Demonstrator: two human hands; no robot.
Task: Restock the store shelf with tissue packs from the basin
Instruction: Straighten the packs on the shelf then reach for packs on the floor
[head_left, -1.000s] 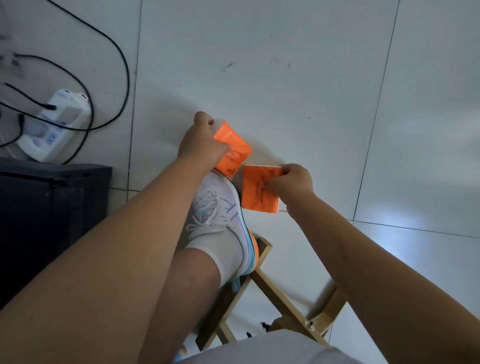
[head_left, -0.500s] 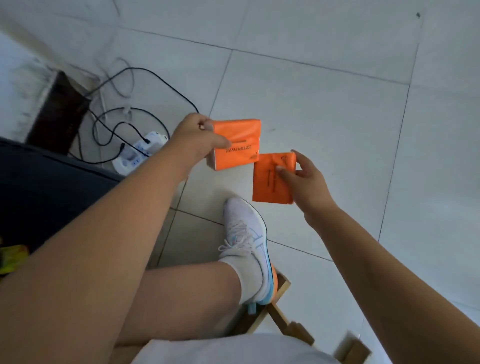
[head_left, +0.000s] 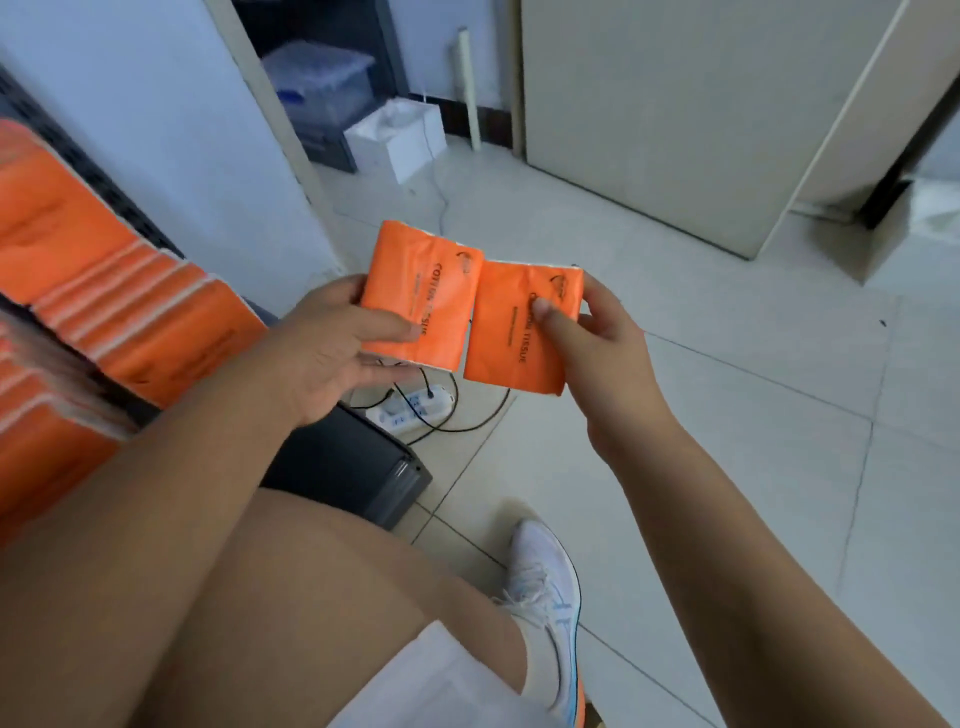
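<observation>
- Nearest, at the bottom of the frame, a bare knee and a white shoe (head_left: 545, 597) rest on the tiled floor (head_left: 727, 415). The person looks seated or crouched low, I'd judge to reach the lower stock.
- Mid-frame, the left hand (head_left: 332, 358) grips one orange tissue pack (head_left: 421, 280), thumb across its face and fingers beneath.
- Beside it, the right hand (head_left: 602, 338) pinches a second tissue pack (head_left: 504, 332) the same way. The two packs meet edge to edge, printed sides up, likely squared together to go in as a pair.
- At the left edge a row of orange packs (head_left: 156, 332) stands on end. It is blurred, but is probably the shelf being filled, and both hands hold just to the right of it.
- Under the held packs, on the floor, lies a white power strip (head_left: 415, 410) with black cables, next to a black box (head_left: 343, 467).
- Farthest, at upper centre, are a white bag (head_left: 400, 140) and a clear bin (head_left: 322, 83). The basin is not in view.
</observation>
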